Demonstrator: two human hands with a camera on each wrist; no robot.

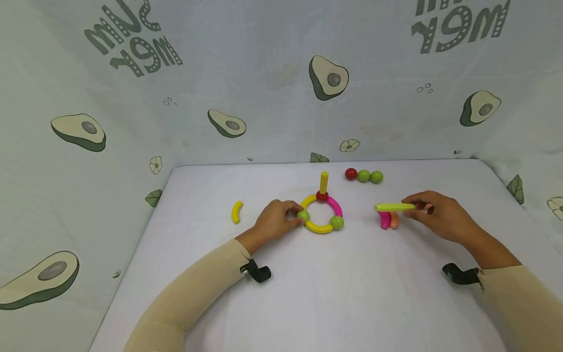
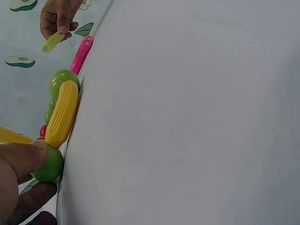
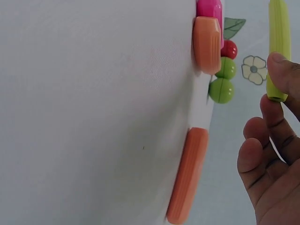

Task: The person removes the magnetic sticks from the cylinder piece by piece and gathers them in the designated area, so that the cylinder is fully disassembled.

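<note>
left grip (image 2: 10,180) pinches lower green ball (image 2: 49,166) | yellow piece (image 2: 64,112) between it and upper green ball (image 2: 56,83)

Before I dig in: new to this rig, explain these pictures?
No robot: a person works bare-handed. The wide picture is from the head; close ones from left and right wrist cameras. The left hand pinches a green ball in a ring of rods and balls with a straight yellow rod attached. The right hand holds a yellow-green rod. Also on the tabletop: a curved yellow rod, a red ball, two loose green balls, a curved pink rod and two orange rods.
</note>
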